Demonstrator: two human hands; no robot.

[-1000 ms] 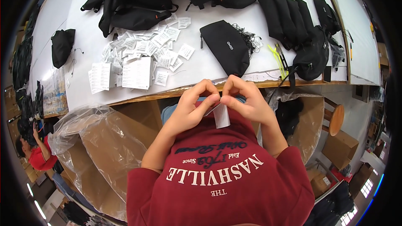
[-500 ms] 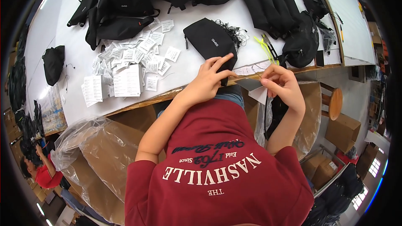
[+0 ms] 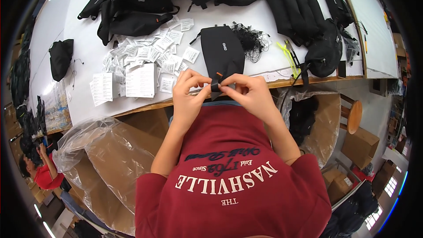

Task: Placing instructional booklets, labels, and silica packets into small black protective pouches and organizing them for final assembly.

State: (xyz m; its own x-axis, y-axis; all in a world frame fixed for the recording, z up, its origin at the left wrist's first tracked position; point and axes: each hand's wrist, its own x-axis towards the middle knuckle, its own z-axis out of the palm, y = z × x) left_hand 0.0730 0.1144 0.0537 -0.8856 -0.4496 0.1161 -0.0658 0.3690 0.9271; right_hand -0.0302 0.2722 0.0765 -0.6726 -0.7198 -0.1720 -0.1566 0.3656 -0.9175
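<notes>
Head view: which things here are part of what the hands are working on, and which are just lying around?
In hand:
- black pouch, its near end pinched by both hands
- left hand
- right hand
- small orange bit between the fingers

Lying about:
- loose white paper tags
- heap of black bags
- tangle of black strings
- yellow-green tool
- plastic-lined cardboard box
</notes>
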